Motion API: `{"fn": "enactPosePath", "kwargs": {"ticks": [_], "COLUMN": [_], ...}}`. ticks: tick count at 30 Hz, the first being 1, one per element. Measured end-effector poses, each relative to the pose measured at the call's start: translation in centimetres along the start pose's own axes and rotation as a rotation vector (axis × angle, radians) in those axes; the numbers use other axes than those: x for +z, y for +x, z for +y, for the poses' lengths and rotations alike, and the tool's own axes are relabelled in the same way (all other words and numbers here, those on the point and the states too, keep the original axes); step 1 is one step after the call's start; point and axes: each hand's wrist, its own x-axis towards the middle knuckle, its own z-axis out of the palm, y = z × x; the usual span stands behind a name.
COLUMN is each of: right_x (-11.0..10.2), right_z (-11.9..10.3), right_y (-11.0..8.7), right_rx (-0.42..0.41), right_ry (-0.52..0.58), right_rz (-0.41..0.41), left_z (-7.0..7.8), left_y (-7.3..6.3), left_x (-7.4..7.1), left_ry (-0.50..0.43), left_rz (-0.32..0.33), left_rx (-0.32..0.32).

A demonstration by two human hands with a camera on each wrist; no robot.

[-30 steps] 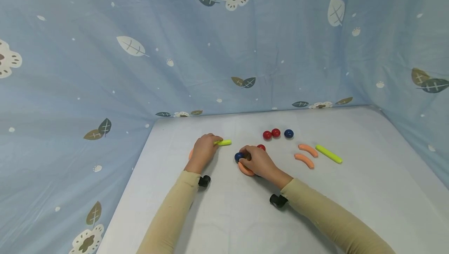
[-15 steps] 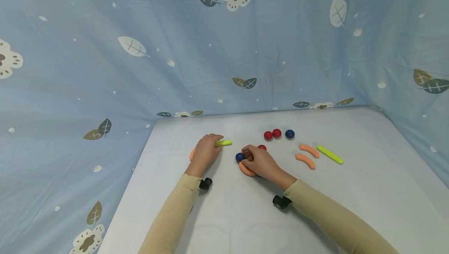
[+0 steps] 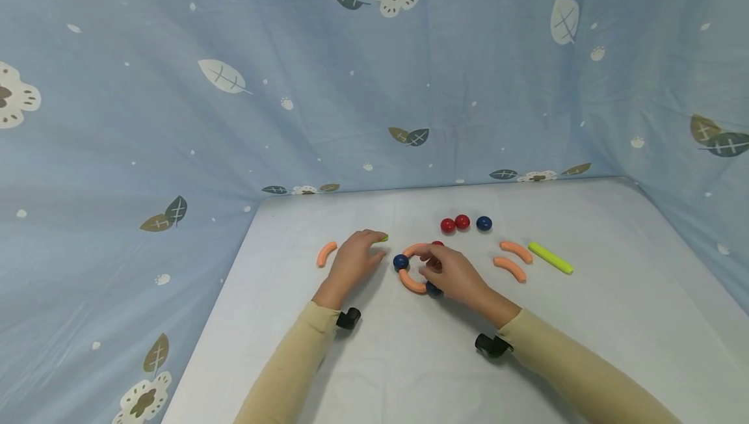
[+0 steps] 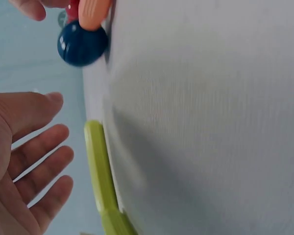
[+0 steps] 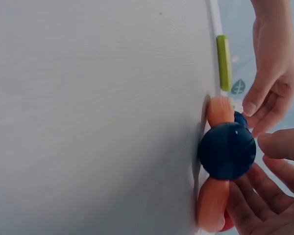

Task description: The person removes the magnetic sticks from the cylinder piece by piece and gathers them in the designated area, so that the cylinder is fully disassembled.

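Note:
A ring of orange curved pieces (image 3: 413, 283) joined by balls lies mid-table. A blue ball (image 3: 400, 262) forms its left joint, a second blue ball (image 3: 433, 289) its near one, and a red ball (image 3: 437, 243) shows at the far side. Over the ring's right part is my right hand (image 3: 459, 278), thumb and fingers apart; the right wrist view has its fingers beside the near blue ball (image 5: 227, 151). My left hand (image 3: 354, 258) holds nothing, its fingers spread above a yellow-green stick (image 4: 100, 169), mostly hidden from the head view.
Left of the left hand lies an orange curved piece (image 3: 326, 254). Behind the ring sit two red balls (image 3: 455, 224) and a blue ball (image 3: 484, 224). To the right are two more curved pieces (image 3: 510, 269) and another yellow-green stick (image 3: 550, 257). A patterned blue curtain (image 3: 328, 99) surrounds the table.
The right hand has drawn back to the right from the left blue ball, uncovering more of the ring. The left hand has shifted right and nearer, over the stick, exposing the left curved piece.

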Motion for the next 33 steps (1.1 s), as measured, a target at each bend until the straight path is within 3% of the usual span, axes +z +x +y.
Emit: {"fn": "enactPosePath", "kwargs": {"ticks": [8, 13, 18, 26, 29, 33], "right_x": [-1.1, -1.3, -1.1, -1.2, -1.1, -1.0], "right_z": [0.2, 0.4, 0.7, 1.1, 1.2, 1.3], "right_y": [-2.1, -2.9, -3.0, -2.2, -1.9, -1.5], "right_rx": [-0.004, 0.044, 0.087, 0.085, 0.072, 0.04], "right_ry": [-0.122, -0.158, -0.183, -0.179, -0.165, -0.156], "right_rz": [0.071, 0.033, -0.04, -0.024, -0.017, -0.011], "left_z": [1.5, 2.2, 2.4, 2.5, 2.5, 2.3], "left_y": [-0.9, -1.2, -1.5, -2.1, -2.3, -2.3], "left_x": [0.0, 0.1, 0.4, 0.5, 0.6, 1.0], "left_ry": [-0.072, -0.085, -0.068, -0.037, -0.049, -0.078], "left_rz": [-0.088, -0.133, -0.128, -0.134, -0.117, -0.109], "left_rx": [0.03, 0.078, 0.122, 0.083, 0.118, 0.215]}}
